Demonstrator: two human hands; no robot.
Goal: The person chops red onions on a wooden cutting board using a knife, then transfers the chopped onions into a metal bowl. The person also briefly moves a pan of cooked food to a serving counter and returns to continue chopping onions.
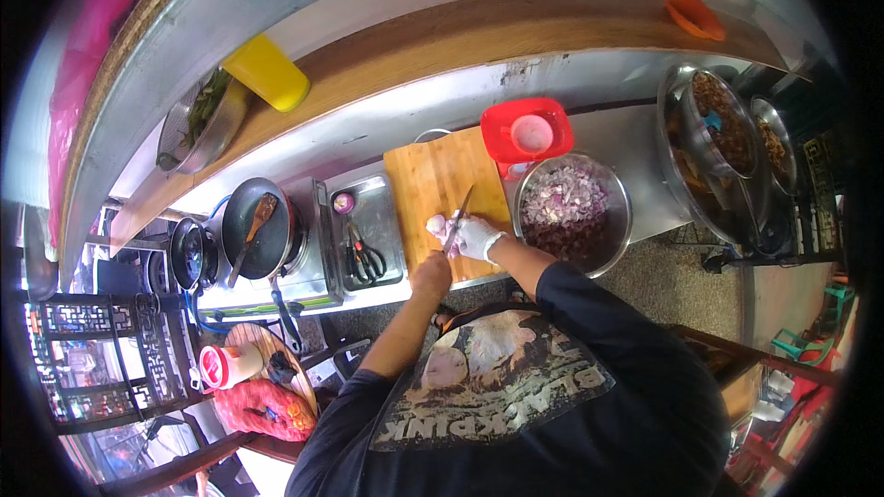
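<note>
My left hand [431, 276] is bare and grips the handle of a kitchen knife [465, 203]. Its blade points away from me, over a wooden cutting board [442, 166]. On my right hand [478, 239] is a thin whitish glove; its fingers hold peeled onion [436, 224] against the board, right beside the blade. How far the blade has cut is too small to tell. Just right of the board, a large steel bowl [626, 210] holds chopped purple onion [563, 197], with a darker mass along its near side.
Left of the board lies a metal tray [387, 203] with an onion [343, 203] and black-handled scissors [369, 264]. Frying pans [242, 221] stand farther left. A red basin [494, 124] holds a pink cup [532, 134]. Steel bowls [722, 166] stand right; a wooden shelf [414, 34] runs above.
</note>
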